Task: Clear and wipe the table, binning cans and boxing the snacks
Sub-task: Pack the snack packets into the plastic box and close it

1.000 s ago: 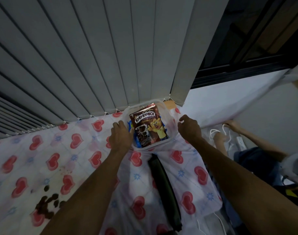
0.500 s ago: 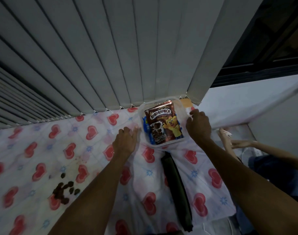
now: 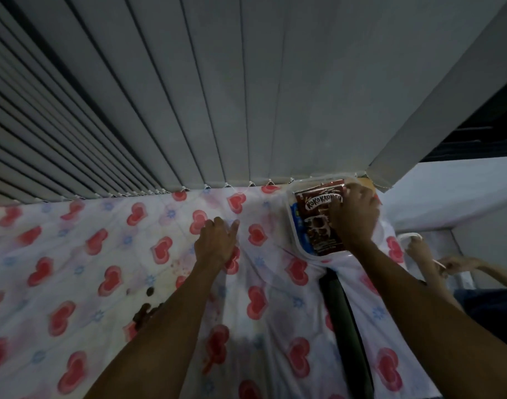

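Note:
A clear plastic box (image 3: 292,226) stands at the table's far right corner, against the blinds. A brown Koko Krunch packet (image 3: 317,226) lies on top inside it, with blue packets (image 3: 299,226) under it. My right hand (image 3: 353,217) lies over the packet's right half, its fingers bent down onto the packet. To the left of the box, apart from it, my left hand (image 3: 216,243) rests on the heart-print tablecloth (image 3: 102,254); its fingers are loosely curled and hold nothing. Brown crumbs and a stain (image 3: 144,311) mark the cloth beside my left forearm.
Grey vertical blinds (image 3: 188,96) hang right behind the table. A dark green strip (image 3: 343,318) runs along the cloth below the box. Off the table's right edge, another person's hands (image 3: 417,249) handle a white cable.
My right hand left the box's right rim and came onto the packet. My left hand let go of the box's left side and moved left onto the cloth. The view swung left.

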